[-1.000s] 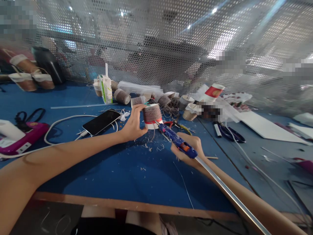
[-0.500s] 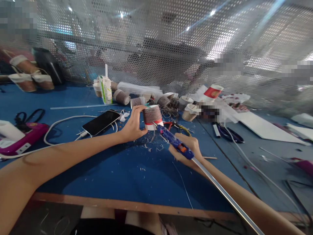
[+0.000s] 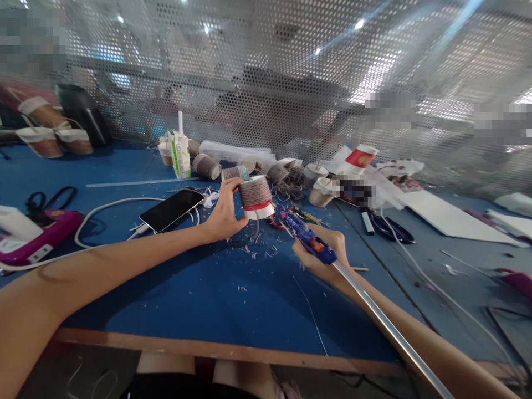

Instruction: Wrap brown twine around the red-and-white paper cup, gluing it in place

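Brown cord is wound round most of a paper cup [image 3: 255, 194], which keeps a red and white band bare at its lower end. My left hand [image 3: 226, 213] grips this cup between thumb and fingers, above the blue table [image 3: 166, 293]. A loose cord end hangs beneath it. In my right hand [image 3: 324, 249] is a blue hot glue gun [image 3: 305, 235], its nozzle close to the cup's right side; whether they touch I cannot tell. From the back of the gun a long clear glue stick [image 3: 386, 321] runs toward the lower right.
A phone [image 3: 172, 209] on a white cable lies left of the cup, near a magenta power strip [image 3: 50, 238]. Behind stand a drink carton [image 3: 179, 155] and several cord-wrapped cups [image 3: 206, 166]. Pliers with yellow handles [image 3: 310, 216] lie partly behind the glue gun. White scraps litter the table.
The glue gun has drawn back to the right, its nozzle moving off the cup's front. The cup has shifted slightly left in my left hand.
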### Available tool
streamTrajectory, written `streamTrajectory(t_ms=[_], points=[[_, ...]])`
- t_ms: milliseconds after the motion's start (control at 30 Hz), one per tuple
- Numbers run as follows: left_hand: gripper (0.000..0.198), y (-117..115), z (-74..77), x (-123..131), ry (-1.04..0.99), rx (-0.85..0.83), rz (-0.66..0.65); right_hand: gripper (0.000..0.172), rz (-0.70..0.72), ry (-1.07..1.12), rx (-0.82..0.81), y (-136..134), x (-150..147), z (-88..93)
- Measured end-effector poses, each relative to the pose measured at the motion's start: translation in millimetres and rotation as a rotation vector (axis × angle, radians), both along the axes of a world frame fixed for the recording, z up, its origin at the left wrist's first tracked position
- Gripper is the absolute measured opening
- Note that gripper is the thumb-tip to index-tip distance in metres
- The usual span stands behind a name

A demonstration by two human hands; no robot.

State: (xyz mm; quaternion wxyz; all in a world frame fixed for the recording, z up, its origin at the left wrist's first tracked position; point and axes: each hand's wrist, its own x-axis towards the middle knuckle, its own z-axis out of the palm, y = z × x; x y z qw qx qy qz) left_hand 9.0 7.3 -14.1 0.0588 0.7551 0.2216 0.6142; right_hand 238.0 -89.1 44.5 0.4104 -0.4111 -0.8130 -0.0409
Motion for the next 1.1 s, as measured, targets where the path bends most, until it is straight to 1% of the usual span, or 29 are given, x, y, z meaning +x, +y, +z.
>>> streamTrajectory(t_ms=[167,367,533,633,733,800,833,933,967,1000,1033,1100], points=[[0.077,2,-1.4,-1,-0.015,-0.013,-0.036,0.028,-0.035,0.016,-0.029,1,2,0.8],[0.074,0,0.7,-1,-0.023,-0.018,-0.066,0.026,-0.067,0.025,-0.088,2,2,1.0],[0.078,-1,0.0,-2,-0.018,-0.021,-0.095,0.026,-0.097,-0.024,-0.025,8,6,-1.1],[0.078,0,-0.9,-2,-0.043,-0.032,-0.124,0.021,-0.148,-0.137,-0.038,16,14,-0.3],[0.076,0,-0.6,-2,-0.048,-0.053,-0.116,0.015,-0.314,-0.355,-0.158,28,26,2.6],[0.077,-1,0.4,-3,-0.039,-0.057,-0.11,0.022,-0.409,-0.456,-0.255,36,36,5.7],[0.078,-1,1.1,-3,-0.037,-0.053,-0.107,0.03,-0.41,-0.473,-0.289,40,41,7.9],[0.08,-2,2.8,-2,-0.041,-0.039,-0.093,0.056,-0.303,-0.402,-0.301,45,55,19.0],[0.079,-3,3.1,-2,-0.041,-0.035,-0.086,0.061,-0.266,-0.346,-0.294,44,57,24.3],[0.079,-2,3.1,-2,-0.039,-0.032,-0.08,0.06,-0.226,-0.271,-0.286,43,58,29.8],[0.079,-2,2.9,-2,-0.036,-0.031,-0.074,0.054,-0.175,-0.185,-0.283,40,56,35.2],[0.08,-2,2.1,-1,-0.037,-0.031,-0.061,0.041,-0.028,-0.01,-0.327,31,45,43.2]])
